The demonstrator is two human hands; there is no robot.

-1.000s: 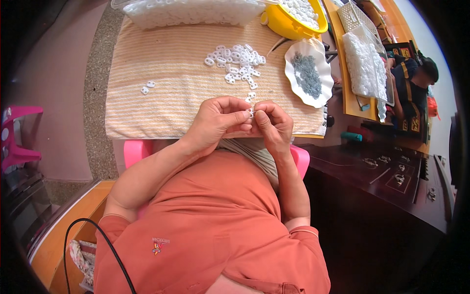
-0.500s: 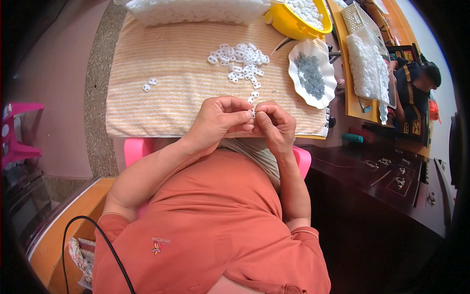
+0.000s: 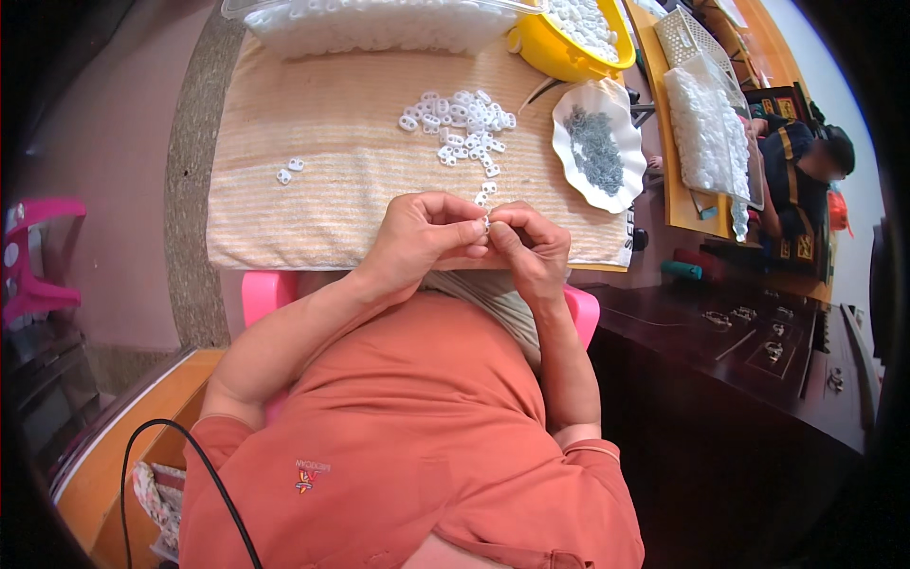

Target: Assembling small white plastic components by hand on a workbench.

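At the near edge of the towel-covered table, my left hand (image 3: 417,234) and my right hand (image 3: 534,250) meet fingertip to fingertip. Both pinch a small white plastic piece (image 3: 487,224), mostly covered by the fingers. Just beyond them lie a few loose white two-hole pieces (image 3: 485,192). Farther back is a loose pile of the same white pieces (image 3: 464,119). Two more white pieces (image 3: 289,171) rest off to the left. On the right, a white wavy-edged dish (image 3: 561,152) holds many tiny grey parts (image 3: 597,147).
A clear bin (image 3: 379,33) of white pieces and a yellow basin (image 3: 559,59) stand along the far side. A striped towel (image 3: 303,218) covers the table. At right are a bag of white pieces (image 3: 701,133), a seated person (image 3: 796,175) and a dark table (image 3: 682,327).
The view has shifted slightly. My hands stay together at the same spot, and the fingers have moved only a little around the white piece.
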